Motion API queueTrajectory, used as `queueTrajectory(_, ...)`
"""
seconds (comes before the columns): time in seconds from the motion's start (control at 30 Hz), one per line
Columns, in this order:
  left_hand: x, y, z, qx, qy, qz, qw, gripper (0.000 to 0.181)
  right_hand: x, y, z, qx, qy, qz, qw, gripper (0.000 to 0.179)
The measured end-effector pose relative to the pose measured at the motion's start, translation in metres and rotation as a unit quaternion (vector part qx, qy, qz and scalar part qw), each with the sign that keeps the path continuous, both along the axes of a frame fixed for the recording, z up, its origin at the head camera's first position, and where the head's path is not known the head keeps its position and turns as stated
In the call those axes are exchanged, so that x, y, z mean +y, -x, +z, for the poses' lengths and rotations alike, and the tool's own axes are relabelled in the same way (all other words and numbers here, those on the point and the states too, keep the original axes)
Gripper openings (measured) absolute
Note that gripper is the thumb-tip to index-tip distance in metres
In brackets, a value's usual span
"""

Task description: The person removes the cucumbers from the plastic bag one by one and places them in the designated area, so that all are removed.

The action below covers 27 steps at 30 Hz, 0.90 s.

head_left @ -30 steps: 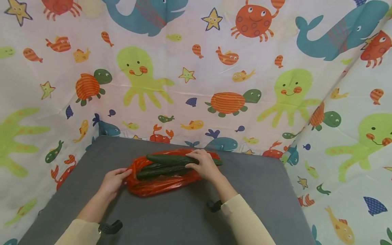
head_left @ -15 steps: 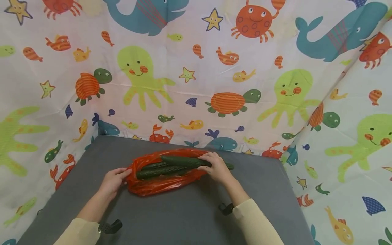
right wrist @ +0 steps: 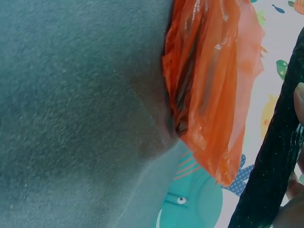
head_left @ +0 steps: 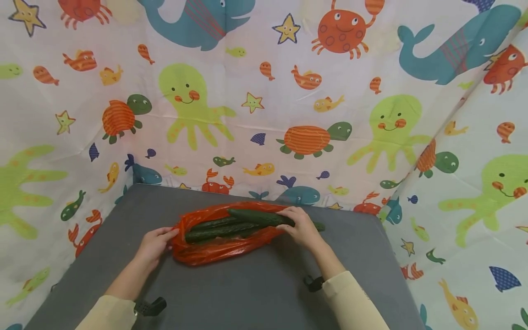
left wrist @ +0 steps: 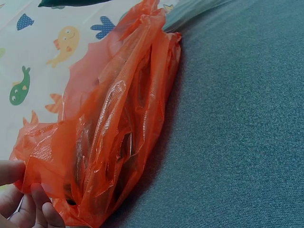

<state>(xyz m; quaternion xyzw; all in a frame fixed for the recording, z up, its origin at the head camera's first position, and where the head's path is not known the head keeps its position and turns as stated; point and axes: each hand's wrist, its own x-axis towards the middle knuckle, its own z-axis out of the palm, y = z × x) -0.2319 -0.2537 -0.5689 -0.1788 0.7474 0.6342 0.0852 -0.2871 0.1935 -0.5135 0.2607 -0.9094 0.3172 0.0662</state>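
A red plastic bag [head_left: 202, 257] lies on its side across the grey table, its opening spread wide. Inside, dark green cucumbers [head_left: 222, 231] rest lengthwise. My right hand [head_left: 303, 228] grips another cucumber [head_left: 255, 217] from above, near the bag's right end; in the right wrist view this cucumber [right wrist: 273, 161] is held up beside the bag [right wrist: 218, 95]. At the bag's left end, my left hand [head_left: 153, 247] pinches the plastic edge between thumb and fingers, which the left wrist view shows close up at the bag [left wrist: 118, 128].
The grey table [head_left: 231, 298] spreads in front of the bag. A white curtain [head_left: 247, 123] printed with sea animals stands behind and at both sides. A dark wrist camera [head_left: 150, 307] sits at the left sleeve, another camera [head_left: 313, 283] at the right.
My right hand has moved to the right, drawing the upper cucumber along with it over the others. The left hand stays at the bag's left edge.
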Motion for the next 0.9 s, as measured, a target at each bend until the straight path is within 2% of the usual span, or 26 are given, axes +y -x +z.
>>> queueTrajectory(0.57, 0.005, -0.002, 0.001, 0.003, -0.007, 0.001, 1.0, 0.052, 0.033, -0.001, -0.007, 0.007, 0.007, -0.035, 0.9993, 0.04)
queueTrajectory(0.9, 0.004, -0.002, 0.0, 0.008, -0.004, -0.014, 0.9999, 0.05, 0.05, 0.001, -0.006, 0.018, 0.006, -0.047, 0.9987, 0.039)
